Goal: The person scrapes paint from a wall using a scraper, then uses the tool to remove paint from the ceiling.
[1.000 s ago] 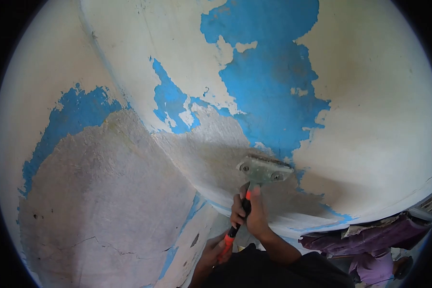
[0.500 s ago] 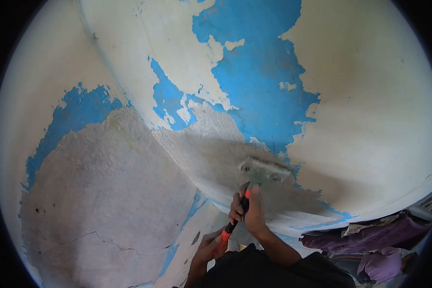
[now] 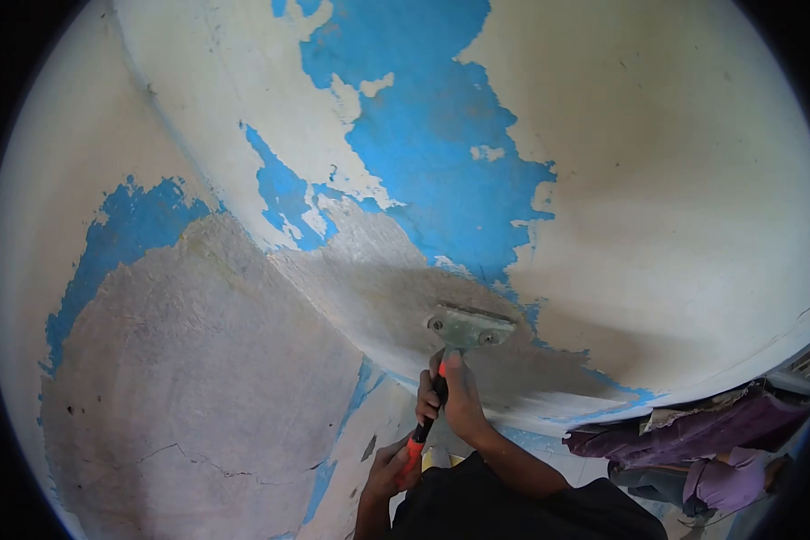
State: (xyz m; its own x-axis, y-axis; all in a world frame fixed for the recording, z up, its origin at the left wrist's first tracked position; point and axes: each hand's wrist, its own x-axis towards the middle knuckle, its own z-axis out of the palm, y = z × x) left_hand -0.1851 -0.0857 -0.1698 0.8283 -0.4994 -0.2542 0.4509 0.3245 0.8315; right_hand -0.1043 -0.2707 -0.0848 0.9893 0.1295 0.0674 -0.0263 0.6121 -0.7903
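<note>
A long-handled scraper (image 3: pixel 471 327) with a wide metal head, two screws and a red and black handle is against the wall (image 3: pixel 378 279), at the grey bare area below a blue patch (image 3: pixel 441 162). My left hand (image 3: pixel 389 468) is wrapped round the red lower end of the handle. Higher up, near the scraper head, my right hand (image 3: pixel 450 396) grips the black part of the handle. Cream paint with ragged edges borders the blue patch.
On the left, a grey bare area (image 3: pixel 216 378) has a crack and a blue rim. A wall corner runs diagonally between the surfaces. At the lower right are purple cloth (image 3: pixel 693 432) and a person in a light purple top (image 3: pixel 729 486).
The scraper and both my hands sit slightly further left and lower in view. The wall patches have shifted left too. More of the person at the lower right now shows.
</note>
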